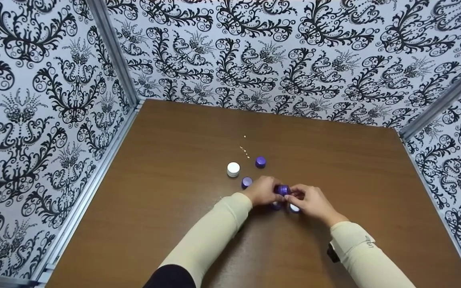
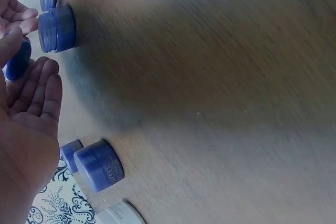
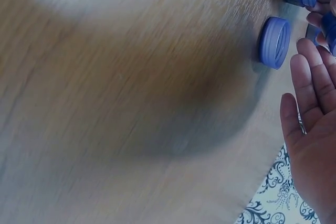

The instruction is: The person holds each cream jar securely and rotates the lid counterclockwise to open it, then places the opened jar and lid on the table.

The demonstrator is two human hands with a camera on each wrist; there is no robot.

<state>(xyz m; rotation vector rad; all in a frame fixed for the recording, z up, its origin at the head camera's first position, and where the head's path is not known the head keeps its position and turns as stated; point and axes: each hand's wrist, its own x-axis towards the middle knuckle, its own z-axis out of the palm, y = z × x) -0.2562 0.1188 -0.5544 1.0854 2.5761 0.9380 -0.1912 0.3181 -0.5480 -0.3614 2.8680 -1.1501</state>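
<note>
Step in hand, probably: closing or opening a small purple jar (image 1: 282, 189), held between left hand (image 1: 261, 191) and right hand (image 1: 310, 202) above the near tabletop (image 1: 174, 168). Fingers pinching it from both sides. Next: likely a steady twist.

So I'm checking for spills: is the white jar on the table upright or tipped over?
Upright. In the head view the white jar stands on its base on the table, its round top facing up.

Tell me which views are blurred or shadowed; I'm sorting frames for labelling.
Head view: sharp, evenly lit, walls bowed by the wide lens. Left wrist view: table grain smeared, a soft shadow across it, purple jar fairly clear. Right wrist view: heavy blur, broad dark shadow, purple lid soft-edged.
</note>
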